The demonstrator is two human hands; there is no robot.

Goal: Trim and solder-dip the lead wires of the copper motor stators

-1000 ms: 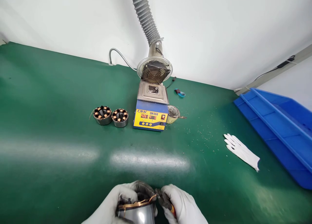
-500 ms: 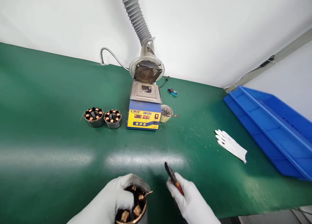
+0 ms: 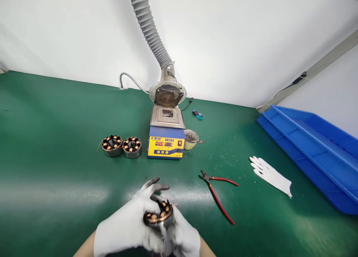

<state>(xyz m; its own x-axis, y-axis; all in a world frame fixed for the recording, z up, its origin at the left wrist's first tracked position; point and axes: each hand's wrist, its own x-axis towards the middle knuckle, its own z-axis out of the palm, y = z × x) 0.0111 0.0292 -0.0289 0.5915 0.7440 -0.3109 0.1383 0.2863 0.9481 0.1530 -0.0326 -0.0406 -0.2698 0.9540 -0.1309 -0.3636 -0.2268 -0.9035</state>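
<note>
A motor stator (image 3: 160,216) with copper windings is held tilted above the near part of the table, between my two white-gloved hands. My left hand (image 3: 132,219) grips it from the left; some dark-tipped fingers stretch past its far side. Around its right side and underneath is my right hand (image 3: 183,231), slightly blurred and partly hidden by the stator. Cutting pliers (image 3: 207,177) with red handles lie spread on the table to the right of my hands.
Two more stators (image 3: 112,146) stand left of a yellow-and-blue solder pot (image 3: 165,147) under an exhaust hose (image 3: 151,29). A small cup (image 3: 190,140) of residue sits beside the pot. Farther right are a loose white glove (image 3: 270,175), wire scraps and blue bins (image 3: 313,152).
The pliers have left my right hand and now lie on the table. My right hand has moved left onto the stator, and the view has shifted slightly.
</note>
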